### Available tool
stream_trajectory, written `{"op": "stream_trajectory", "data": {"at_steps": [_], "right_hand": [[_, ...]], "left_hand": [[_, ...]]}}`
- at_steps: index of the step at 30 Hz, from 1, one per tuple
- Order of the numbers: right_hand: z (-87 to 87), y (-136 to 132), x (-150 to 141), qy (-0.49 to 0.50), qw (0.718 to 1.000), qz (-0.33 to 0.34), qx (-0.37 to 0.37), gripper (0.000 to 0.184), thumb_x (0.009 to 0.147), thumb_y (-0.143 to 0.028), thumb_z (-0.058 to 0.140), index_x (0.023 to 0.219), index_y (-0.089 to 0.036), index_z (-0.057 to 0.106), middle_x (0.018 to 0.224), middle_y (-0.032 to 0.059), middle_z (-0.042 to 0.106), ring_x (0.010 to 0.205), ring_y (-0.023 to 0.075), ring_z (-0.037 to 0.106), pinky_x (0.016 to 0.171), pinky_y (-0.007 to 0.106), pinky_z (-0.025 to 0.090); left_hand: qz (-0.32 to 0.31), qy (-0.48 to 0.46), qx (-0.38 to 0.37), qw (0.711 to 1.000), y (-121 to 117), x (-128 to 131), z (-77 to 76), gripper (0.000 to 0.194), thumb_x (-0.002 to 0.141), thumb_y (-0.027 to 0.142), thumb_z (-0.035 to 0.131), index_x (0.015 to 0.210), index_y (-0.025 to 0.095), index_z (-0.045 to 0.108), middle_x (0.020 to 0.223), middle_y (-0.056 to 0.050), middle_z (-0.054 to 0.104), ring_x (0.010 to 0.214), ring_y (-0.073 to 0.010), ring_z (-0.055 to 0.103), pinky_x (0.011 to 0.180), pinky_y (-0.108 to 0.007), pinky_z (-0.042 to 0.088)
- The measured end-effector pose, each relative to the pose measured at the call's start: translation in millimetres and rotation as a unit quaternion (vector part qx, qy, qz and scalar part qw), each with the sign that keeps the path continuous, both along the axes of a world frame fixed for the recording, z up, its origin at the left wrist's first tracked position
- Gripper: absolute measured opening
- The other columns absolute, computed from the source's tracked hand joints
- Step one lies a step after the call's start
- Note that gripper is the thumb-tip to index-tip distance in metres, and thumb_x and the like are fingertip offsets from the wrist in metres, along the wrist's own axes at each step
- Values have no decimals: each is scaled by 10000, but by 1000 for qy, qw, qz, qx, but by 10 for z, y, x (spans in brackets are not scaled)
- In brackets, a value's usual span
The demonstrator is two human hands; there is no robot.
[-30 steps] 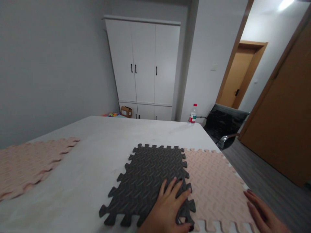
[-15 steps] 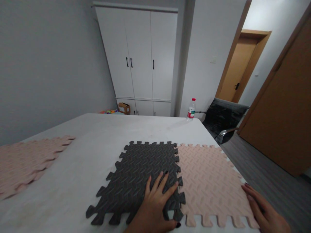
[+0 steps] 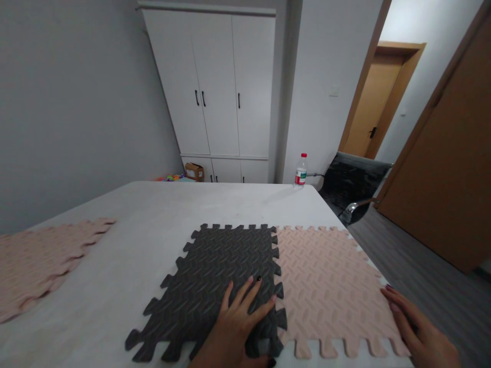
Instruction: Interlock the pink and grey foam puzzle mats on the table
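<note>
A dark grey foam puzzle mat (image 3: 226, 255) lies on the white table, its right teeth meeting the left edge of a pink foam puzzle mat (image 3: 330, 281). My left hand (image 3: 238, 319) rests on the grey mat near this seam, fingers spread and the thumb at the front edge. At the pink mat's right side is my right hand (image 3: 420, 327), its fingertips touching the edge and its fingers stretched out; the fingers' undersides are hidden. Whether the teeth fully interlock along the seam I cannot tell.
More pink foam mat (image 3: 46, 260) lies at the table's left. A plastic water bottle (image 3: 300, 173) with a red cap stands at the far right corner of the white table (image 3: 146, 204). A black chair (image 3: 351, 184) is beyond the right edge; a white wardrobe (image 3: 215, 82) stands behind.
The grey mat and my left hand have shifted slightly left in view, with the camera view moving a little too. My right hand stays at the pink mat's right edge.
</note>
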State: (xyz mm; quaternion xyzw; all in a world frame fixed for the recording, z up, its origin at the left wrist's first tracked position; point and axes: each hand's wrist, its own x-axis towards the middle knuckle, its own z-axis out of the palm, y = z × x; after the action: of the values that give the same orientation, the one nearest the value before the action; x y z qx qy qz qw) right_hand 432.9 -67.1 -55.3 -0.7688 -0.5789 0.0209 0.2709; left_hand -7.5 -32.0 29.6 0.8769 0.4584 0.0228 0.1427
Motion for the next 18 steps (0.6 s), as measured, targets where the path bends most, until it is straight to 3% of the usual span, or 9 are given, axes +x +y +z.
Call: {"op": "stream_trajectory", "data": {"at_steps": [3, 9, 12, 15, 17, 18], "right_hand": [[25, 3, -24, -1, 1000, -16, -7, 461, 851, -560, 332, 1230, -368, 512, 1311, -58, 529, 1125, 202, 558, 832, 328, 519], [43, -9, -12, -16, 1000, -13, -17, 490, 841, -560, 336, 1239, -346, 527, 1284, -27, 556, 1063, 230, 597, 784, 345, 538], [18, 31, 104, -57, 998, 8, -28, 497, 826, -544, 326, 1208, -334, 565, 1253, -12, 579, 1068, 273, 590, 851, 447, 510], [158, 168, 85, -115, 992, 38, -42, 485, 818, -486, 319, 1156, -290, 607, 1207, 47, 609, 1060, 313, 586, 1014, 632, 286], [437, 331, -166, -135, 989, 45, -24, 507, 830, -455, 310, 1197, -228, 576, 1243, 106, 578, 1104, 331, 552, 1032, 694, 108], [628, 431, -380, -139, 989, 41, 2, 538, 848, -446, 290, 1247, -177, 531, 1285, 138, 540, 1157, 337, 510, 1031, 695, 78]], "left_hand": [[-15, 3, 18, 1000, -21, 1, -30, 945, 624, 453, 729, 1397, 443, 186, 1508, -95, 200, 1362, -385, 190, 1001, -727, 121], [-32, 6, 95, 995, -4, 9, -259, 956, 646, 603, 667, 1407, 443, 109, 1479, -136, 261, 1326, -412, 274, 931, -767, 210], [-21, 12, 122, 992, -5, 30, -269, 965, 622, 654, 654, 1412, 422, 149, 1468, -147, 292, 1320, -413, 289, 944, -754, 221], [-20, 10, 144, 989, -15, 78, -228, 843, 670, 696, 573, 1396, 406, 255, 1443, -136, 356, 1310, -389, 325, 968, -676, 311], [-9, 5, 167, 986, -14, 129, -244, 646, 759, 632, 522, 1343, 396, 377, 1406, -114, 426, 1288, -360, 379, 968, -600, 380], [8, 2, 187, 982, -12, 159, -271, 566, 787, 582, 523, 1311, 389, 427, 1387, -99, 455, 1276, -345, 404, 969, -569, 398]]}}
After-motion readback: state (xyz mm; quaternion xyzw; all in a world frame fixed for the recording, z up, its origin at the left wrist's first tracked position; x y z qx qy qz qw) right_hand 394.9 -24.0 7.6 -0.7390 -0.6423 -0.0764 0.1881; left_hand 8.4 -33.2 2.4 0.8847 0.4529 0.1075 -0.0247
